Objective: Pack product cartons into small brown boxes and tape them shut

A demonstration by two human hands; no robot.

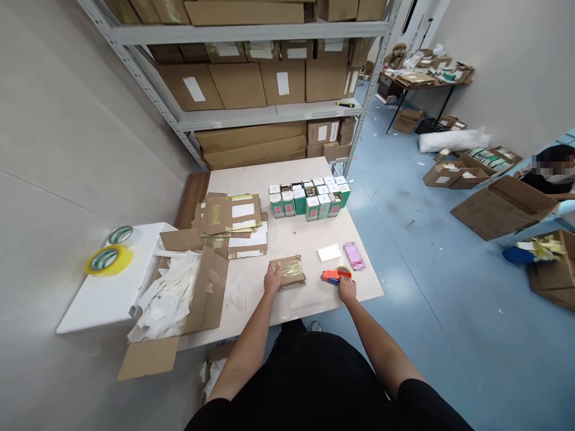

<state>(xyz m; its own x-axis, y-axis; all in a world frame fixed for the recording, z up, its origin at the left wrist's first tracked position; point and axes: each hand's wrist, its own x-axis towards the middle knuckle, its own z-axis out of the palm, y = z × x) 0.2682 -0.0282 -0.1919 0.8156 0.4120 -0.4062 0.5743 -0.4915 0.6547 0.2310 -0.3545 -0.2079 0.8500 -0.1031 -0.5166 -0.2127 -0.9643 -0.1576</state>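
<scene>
My left hand rests on the left end of a small taped cardboard parcel lying on the table, fingers curled against it. My right hand is closed round an orange and red tape dispenser just right of the parcel. A white card and a pink blurred item lie just beyond the dispenser.
Rows of green and white small boxes stand at the table's far side. A stack of flattened cartons and an open box of white packing lie left. Tape rolls sit on a white board. Shelving with cartons stands behind. Another person sits far right.
</scene>
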